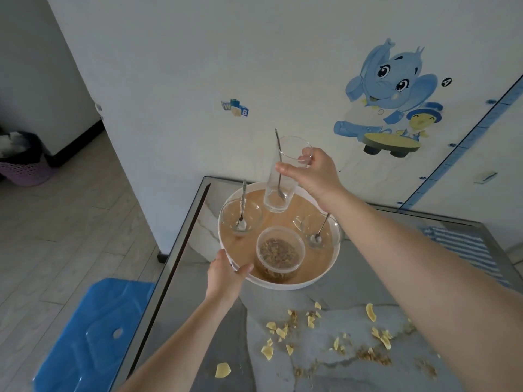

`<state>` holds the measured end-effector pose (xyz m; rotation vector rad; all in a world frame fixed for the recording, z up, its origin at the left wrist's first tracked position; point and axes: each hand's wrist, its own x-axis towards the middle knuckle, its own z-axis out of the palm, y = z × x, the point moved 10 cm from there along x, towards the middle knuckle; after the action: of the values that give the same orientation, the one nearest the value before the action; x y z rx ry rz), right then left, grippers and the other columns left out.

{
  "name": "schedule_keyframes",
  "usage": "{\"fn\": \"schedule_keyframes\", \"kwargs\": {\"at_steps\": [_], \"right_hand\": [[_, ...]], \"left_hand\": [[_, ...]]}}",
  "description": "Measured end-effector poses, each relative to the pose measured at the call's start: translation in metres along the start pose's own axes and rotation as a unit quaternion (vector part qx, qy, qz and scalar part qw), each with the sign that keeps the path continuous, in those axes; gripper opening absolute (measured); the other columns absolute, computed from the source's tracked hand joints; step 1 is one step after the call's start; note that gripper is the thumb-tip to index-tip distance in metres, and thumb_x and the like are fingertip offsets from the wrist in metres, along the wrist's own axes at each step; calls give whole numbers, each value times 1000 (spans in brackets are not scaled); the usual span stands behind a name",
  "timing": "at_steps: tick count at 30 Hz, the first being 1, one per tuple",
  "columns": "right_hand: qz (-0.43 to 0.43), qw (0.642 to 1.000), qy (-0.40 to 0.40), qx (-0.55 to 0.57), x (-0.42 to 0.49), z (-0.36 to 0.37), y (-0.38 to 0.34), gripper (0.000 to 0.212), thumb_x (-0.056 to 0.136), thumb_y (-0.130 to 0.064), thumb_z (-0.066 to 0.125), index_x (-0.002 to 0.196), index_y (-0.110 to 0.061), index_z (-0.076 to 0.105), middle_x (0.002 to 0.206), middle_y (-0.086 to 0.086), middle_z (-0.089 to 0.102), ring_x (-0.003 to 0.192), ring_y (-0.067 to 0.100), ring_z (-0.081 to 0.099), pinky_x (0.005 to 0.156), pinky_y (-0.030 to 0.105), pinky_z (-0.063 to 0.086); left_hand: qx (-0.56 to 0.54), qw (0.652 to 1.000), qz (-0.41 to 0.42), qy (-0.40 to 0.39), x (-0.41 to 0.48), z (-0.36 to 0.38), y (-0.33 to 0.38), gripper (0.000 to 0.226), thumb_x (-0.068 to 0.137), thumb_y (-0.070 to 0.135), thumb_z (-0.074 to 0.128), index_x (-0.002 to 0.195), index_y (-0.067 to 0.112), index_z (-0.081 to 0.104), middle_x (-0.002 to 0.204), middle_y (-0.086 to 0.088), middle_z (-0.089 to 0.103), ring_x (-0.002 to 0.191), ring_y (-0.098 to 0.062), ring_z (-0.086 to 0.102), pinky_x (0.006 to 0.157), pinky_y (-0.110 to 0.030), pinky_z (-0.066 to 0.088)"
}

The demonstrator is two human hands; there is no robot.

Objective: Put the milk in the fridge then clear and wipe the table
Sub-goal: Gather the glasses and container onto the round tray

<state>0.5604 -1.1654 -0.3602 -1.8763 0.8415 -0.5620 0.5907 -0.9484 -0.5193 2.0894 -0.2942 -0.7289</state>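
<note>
A round white tray (328,271) with a tan floor sits at the far left corner of the grey marble table (283,335). My left hand (225,274) grips its near-left rim. My right hand (314,172) holds a tall clear glass (280,176) near its rim, with a long spoon inside; the glass's base is at the tray's back. On the tray are two small glass bowls (240,219) (321,232), each with a spoon, and a clear tub of cereal (280,254). Yellow flakes and crumbs (325,335) litter the table in front.
A blue-and-white striped cloth (464,247) lies at the table's right edge. A blue plastic stool (90,332) stands left of the table. A purple waste basket (22,162) sits far left on the wooden floor. The wall stands right behind the tray.
</note>
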Motion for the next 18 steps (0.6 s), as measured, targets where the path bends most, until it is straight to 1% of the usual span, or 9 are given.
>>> {"fn": "schedule_keyframes", "kwargs": {"at_steps": [2,3,6,9,11,13,14,16,18], "right_hand": [[11,1000,15,9,5,1,9,71,72,-31,76,128,-7,40,117,3,47,110,15,46,94,29,41],[16,1000,20,10,7,3,14,71,73,-31,75,129,-6,39,120,4,47,109,14,45,91,26,38],[33,999,40,7,11,6,30,72,73,-30,74,130,-6,38,126,6,47,114,16,46,92,25,37],[50,998,50,1,16,8,46,72,74,-31,74,131,-6,37,128,6,46,120,19,44,91,24,35],[56,997,52,-1,19,11,53,73,73,-31,74,130,-6,37,129,6,45,119,18,44,90,23,34],[59,997,48,-5,21,15,57,72,74,-31,74,129,-5,37,128,7,45,119,18,43,90,22,33],[60,997,44,-7,22,17,59,72,74,-30,74,129,-5,37,128,7,45,119,18,43,89,22,33],[64,997,37,-9,24,22,63,72,74,-30,74,130,-5,36,128,7,44,119,19,43,89,22,33],[69,997,35,-12,26,25,67,73,74,-29,74,131,-5,35,129,8,44,120,20,43,90,23,33]], "left_hand": [[-5,1000,0,-3,3,1,-3,45,82,21,66,119,10,42,103,-6,54,88,-16,50,71,-27,40],[-11,1000,3,-4,5,2,-4,48,82,18,67,122,11,41,103,-6,55,87,-16,50,71,-27,40],[-34,999,6,-7,9,3,-4,64,80,11,68,133,14,32,110,-8,57,88,-15,51,74,-26,41],[-58,998,-4,-6,13,5,-7,70,78,9,69,135,16,29,114,-10,58,91,-17,53,74,-26,42],[-68,998,-9,-3,16,7,-11,70,78,8,69,135,18,29,110,-10,60,93,-21,58,69,-22,44],[-72,997,-13,-5,18,8,-14,69,79,8,68,135,18,28,104,-10,61,92,-22,61,59,-17,43],[-72,997,-14,-6,20,9,-15,69,79,8,67,135,19,27,103,-9,62,91,-21,61,59,-18,43],[-69,997,-15,-9,21,10,-17,69,80,8,67,135,19,27,101,-9,62,90,-21,62,66,-23,45],[-68,998,-13,-12,22,10,-18,68,79,8,67,133,20,27,100,-8,62,90,-21,62,69,-26,46]]}}
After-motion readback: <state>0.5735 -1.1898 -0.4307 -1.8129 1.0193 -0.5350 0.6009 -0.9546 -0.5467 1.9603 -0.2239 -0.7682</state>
